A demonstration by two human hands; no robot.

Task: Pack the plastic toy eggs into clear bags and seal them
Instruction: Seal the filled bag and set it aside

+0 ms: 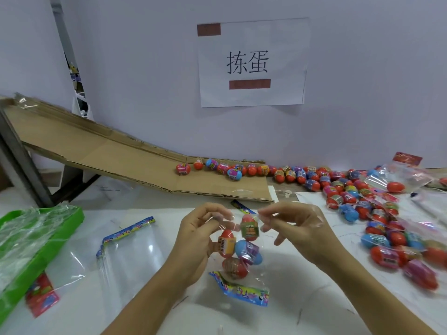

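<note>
Left hand: the left hand [200, 234] is raised over the table, thumb and fingertips pinching one side of the bag's upper edge, the other fingers curled.
Right hand: the right hand [294, 226] pinches the opposite side of that edge between thumb and forefinger; the little finger sticks out below.
Bag: a clear bag [244, 264] hangs between the two hands, above the table's near middle, with its colourful printed strip [242, 290] at the bottom end.
Eggs in bag: four toy eggs [249, 252] sit inside it, red, blue and banded ones, bunched together.
Loose eggs: a big heap of eggs [377, 213] lies on the right of the table and runs back along the wall.
Table: a white table [302, 293] with faint marks on its surface.
Ramp: a cardboard ramp [101, 151] slopes down from the upper left to the table, with several eggs at its foot.
Spare bags: flat empty bags [130, 252] lie left of the hands; more plastic fills a green tray [60, 228] at the far left.
Wall: a pale wall [145, 68] carries a paper sign [251, 62] with two large printed characters.
</note>
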